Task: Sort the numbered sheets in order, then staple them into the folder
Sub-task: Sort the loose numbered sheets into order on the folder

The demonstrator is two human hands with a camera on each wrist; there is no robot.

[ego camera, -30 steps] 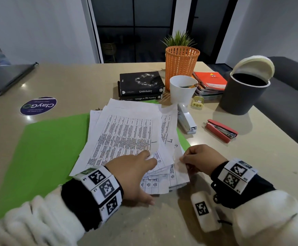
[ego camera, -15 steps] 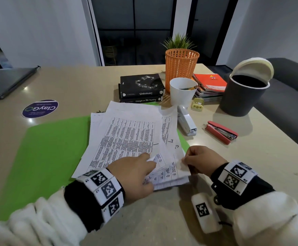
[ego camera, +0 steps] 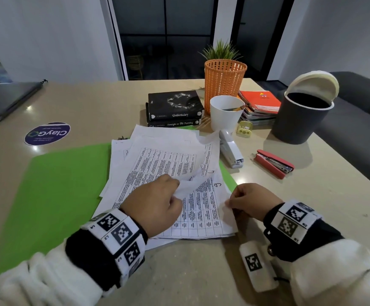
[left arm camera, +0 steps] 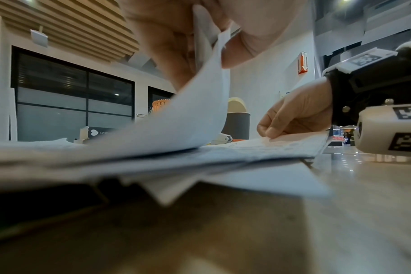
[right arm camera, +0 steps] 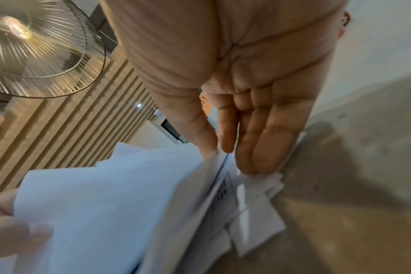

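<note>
A loose stack of numbered printed sheets (ego camera: 164, 164) lies partly on an open green folder (ego camera: 58, 191). My left hand (ego camera: 178, 188) pinches the near corner of the upper sheets and curls it up; in the left wrist view that lifted sheet (left arm camera: 188, 120) bends up from the stack. Underneath shows a sheet marked 6 (ego camera: 201, 208). My right hand (ego camera: 230, 202) pinches the right edge of a lower sheet, thumb and fingers (right arm camera: 265, 152) down on the paper edge. A white stapler (ego camera: 231, 151) and a red stapler (ego camera: 273, 163) lie just beyond the sheets.
Behind the sheets stand two black books (ego camera: 175, 109), a white cup (ego camera: 226, 113), an orange basket (ego camera: 224, 82), notebooks (ego camera: 261, 102) and a dark bin (ego camera: 301, 118). A closed laptop (ego camera: 5, 98) and a round sticker (ego camera: 47, 133) are at the far left.
My left hand has peeled the near corner of the upper sheets up and leftward, uncovering the sheet marked 6. My right hand stayed at the stack's right edge.
</note>
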